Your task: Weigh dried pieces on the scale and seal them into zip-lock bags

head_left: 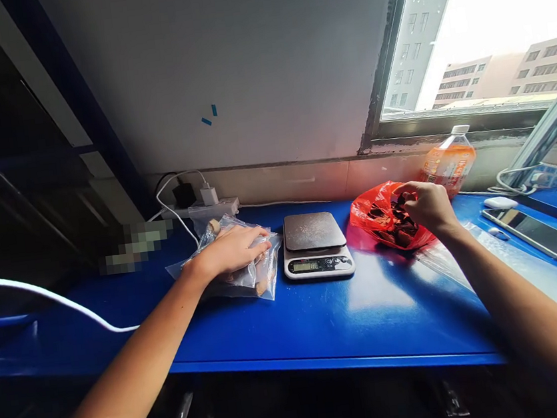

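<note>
My left hand (235,247) lies with fingers stretched out over clear plastic bags (266,274) that hold light brown pieces. Just right of them stands a kitchen scale (314,230) with a metal plate and a lit display; its digits are too small to read. Beyond the scale, a red plastic bag (375,199) is spread wide, with dark brown pieces (396,228) inside. Over its right side, my right hand (429,204) has its fingers curled together at the dark pieces. Whatever sits between those fingertips cannot be made out.
An orange drink bottle (451,162) stands behind the red bag. At right are flat clear bags (526,268), a phone (547,232) and a white earbud case (500,203). A power strip (225,207) and white cable (94,317) are at left on the blue table (312,326).
</note>
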{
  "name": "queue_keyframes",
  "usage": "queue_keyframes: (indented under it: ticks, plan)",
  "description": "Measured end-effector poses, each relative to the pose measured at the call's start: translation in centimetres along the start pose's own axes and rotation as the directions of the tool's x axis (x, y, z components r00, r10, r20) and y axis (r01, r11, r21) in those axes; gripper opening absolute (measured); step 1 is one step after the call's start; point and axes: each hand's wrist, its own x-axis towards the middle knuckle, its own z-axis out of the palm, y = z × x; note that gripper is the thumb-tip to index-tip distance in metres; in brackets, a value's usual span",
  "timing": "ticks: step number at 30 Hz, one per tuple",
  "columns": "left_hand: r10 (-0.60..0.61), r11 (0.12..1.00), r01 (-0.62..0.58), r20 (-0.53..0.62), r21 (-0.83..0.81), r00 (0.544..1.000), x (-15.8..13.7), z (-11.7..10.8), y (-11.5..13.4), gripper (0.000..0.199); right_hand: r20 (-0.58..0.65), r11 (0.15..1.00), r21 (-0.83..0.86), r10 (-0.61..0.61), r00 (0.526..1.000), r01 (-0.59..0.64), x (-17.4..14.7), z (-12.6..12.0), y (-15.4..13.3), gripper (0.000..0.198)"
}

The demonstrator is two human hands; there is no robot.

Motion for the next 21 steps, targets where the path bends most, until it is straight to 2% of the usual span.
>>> queue_keyframes:
  ticks: [5, 10, 16, 21]
  plan:
    - [0.015, 1.0, -0.015, -0.002, 0.0, 1.0, 0.1, 0.0, -0.1, 0.052, -0.012, 0.999, -0.009, 0.032, 0.999, -0.032, 0.2, 0.0, 0.5, 0.036]
    - [0.025, 1.0, -0.025, -0.015, 0.005, 1.0, 0.7, 0.6, -0.8, 0.053, -0.035, 0.999, -0.045, 0.004, 0.999, -0.006, 0.3, 0.2, 0.9, 0.039]
    - [0.024, 1.0, -0.024, -0.003, 0.013, 1.0, 0.7, 0.6, -0.8, 0.053, 0.017, 0.993, -0.114, -0.009, 1.0, 0.011, 0.4, 0.5, 1.2, 0.042]
    - [0.023, 1.0, -0.023, -0.002, 0.017, 1.0, 0.5, 0.4, -0.5, 0.054, 0.011, 0.999, -0.005, -0.043, 0.999, 0.043, 0.3, 0.5, 1.0, 0.036]
